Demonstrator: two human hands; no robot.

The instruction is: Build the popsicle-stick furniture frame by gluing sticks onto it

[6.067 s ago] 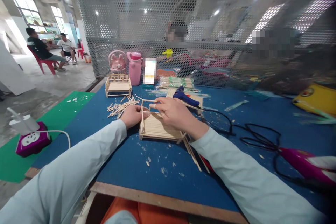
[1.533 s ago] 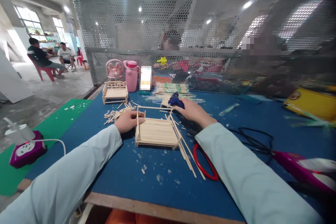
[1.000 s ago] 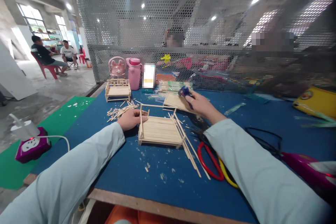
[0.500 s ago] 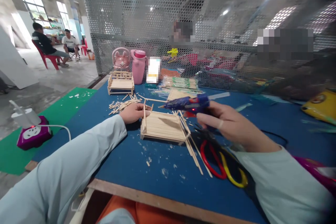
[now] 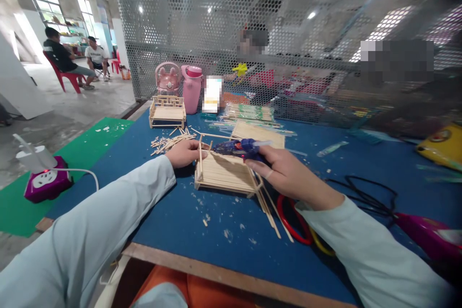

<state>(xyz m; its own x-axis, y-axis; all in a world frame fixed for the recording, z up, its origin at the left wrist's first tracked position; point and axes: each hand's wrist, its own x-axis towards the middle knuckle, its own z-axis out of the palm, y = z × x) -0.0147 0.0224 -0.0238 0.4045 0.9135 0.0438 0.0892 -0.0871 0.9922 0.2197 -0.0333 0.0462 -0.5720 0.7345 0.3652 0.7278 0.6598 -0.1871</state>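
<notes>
A miniature bench frame (image 5: 225,173) made of thin wooden sticks sits on the blue table. My left hand (image 5: 184,154) pinches its upright stick at the left back corner. In my right hand (image 5: 285,173) is a blue hot glue gun (image 5: 236,147), with a clear glue stick poking out of its rear. The gun's nozzle points left, close to the back left posts of the frame; whether it touches them I cannot tell. Long loose sticks (image 5: 269,211) lie along the frame's right side. Scissors with red and yellow handles (image 5: 294,224) are partly hidden under my right forearm.
Behind the frame are a pile of short sticks (image 5: 169,143), a finished miniature bench (image 5: 167,113), a pink bottle (image 5: 191,89) and bagged sticks (image 5: 249,112). Purple power strips (image 5: 46,180) flank the table. A perforated metal screen (image 5: 187,19) stands behind; people sit beyond.
My right hand has moved left and slightly down, bringing the glue gun's nozzle from above the frame's middle to its back left posts. My left hand keeps its hold.
</notes>
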